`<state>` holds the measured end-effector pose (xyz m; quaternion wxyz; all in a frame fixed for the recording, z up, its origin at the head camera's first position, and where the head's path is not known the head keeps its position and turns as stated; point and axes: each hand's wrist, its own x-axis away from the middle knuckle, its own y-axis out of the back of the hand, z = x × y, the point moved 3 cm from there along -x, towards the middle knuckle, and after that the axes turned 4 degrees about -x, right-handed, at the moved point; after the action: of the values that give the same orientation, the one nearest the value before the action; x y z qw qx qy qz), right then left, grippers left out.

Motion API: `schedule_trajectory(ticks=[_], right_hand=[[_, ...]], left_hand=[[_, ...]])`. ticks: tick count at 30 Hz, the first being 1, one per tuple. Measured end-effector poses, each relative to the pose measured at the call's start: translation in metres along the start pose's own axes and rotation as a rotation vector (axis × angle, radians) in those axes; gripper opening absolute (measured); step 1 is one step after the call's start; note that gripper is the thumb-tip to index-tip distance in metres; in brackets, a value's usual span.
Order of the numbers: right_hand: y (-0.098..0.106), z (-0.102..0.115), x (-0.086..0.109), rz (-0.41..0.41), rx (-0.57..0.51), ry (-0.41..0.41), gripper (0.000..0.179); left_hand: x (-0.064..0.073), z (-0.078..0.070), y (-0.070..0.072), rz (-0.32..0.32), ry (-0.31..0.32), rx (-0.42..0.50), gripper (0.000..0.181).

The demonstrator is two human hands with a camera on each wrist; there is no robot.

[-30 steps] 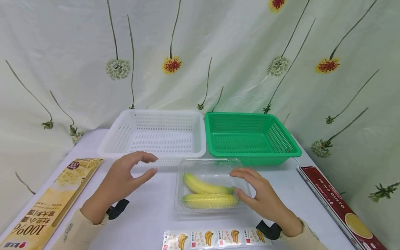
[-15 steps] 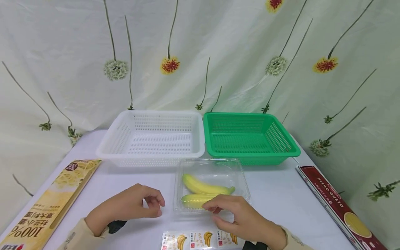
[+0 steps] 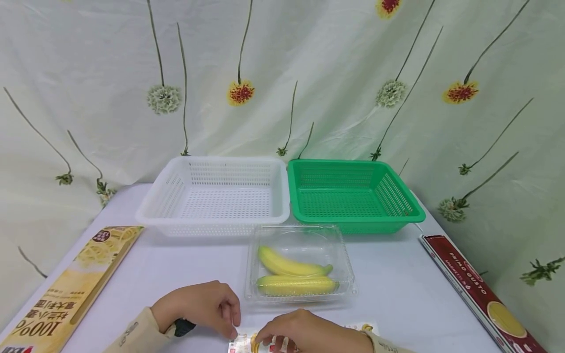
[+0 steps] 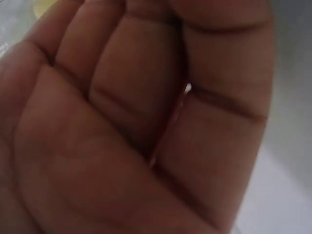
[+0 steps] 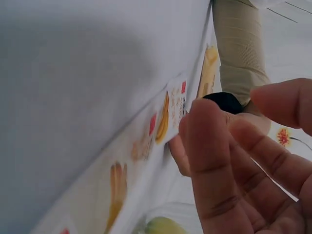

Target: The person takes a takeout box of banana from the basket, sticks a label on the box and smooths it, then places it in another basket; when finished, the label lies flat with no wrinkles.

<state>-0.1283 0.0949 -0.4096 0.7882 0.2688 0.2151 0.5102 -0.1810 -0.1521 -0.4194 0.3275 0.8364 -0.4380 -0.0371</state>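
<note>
A strip of banana-print stickers (image 3: 240, 343) lies at the table's near edge, its middle covered by my right hand (image 3: 309, 331). That hand's fingers are loosely bent over it, and the right wrist view shows nothing between the fingertips. My left hand (image 3: 205, 306) is at the strip's left end with its fingers curled and a fingertip right at the corner; whether it pinches the strip I cannot tell. Behind the hands sits a closed clear plastic box (image 3: 304, 235), holding a banana (image 3: 289, 263) and an ear of corn (image 3: 297, 285).
A white basket (image 3: 214, 227) and a green basket (image 3: 353, 226) stand side by side at the back. On the left lies a yellow pasta packet (image 3: 70, 289), on the right a red spaghetti box (image 3: 476, 294). A flowered cloth (image 3: 335, 59) hangs behind the table.
Both hands have come down toward the near edge and closer together. The right hand has moved left from beside the plastic box to over the sticker strip; the left has reached the strip's left end.
</note>
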Motion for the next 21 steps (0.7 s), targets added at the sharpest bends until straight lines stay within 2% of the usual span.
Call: schedule_trajectory(ticks=[2,8,11,13,17,21], right_hand=[[-0.005,-0.003,-0.006,-0.001,-0.025,-0.017,0.028],[-0.013,-0.01,-0.02,0.001,-0.074,0.013,0.026],[-0.015,-0.013,-0.022,0.018,-0.138,0.003,0.027],[-0.017,-0.016,-0.023,0.018,-0.222,-0.025,0.026],[-0.02,-0.025,-0.025,-0.012,-0.358,-0.076,0.021],[-0.023,-0.031,-0.027,-0.047,-0.385,-0.084,0.019]], left_hand=[[-0.002,-0.001,-0.002,0.017,0.016,0.028,0.013],[-0.004,0.0,-0.007,0.051,0.062,0.106,0.017],[-0.003,0.001,-0.008,0.076,0.068,0.148,0.02],[-0.003,0.002,-0.009,0.095,0.066,0.175,0.022],[-0.004,0.003,-0.009,0.114,0.057,0.177,0.026],[-0.004,0.003,-0.01,0.119,0.073,0.152,0.026]])
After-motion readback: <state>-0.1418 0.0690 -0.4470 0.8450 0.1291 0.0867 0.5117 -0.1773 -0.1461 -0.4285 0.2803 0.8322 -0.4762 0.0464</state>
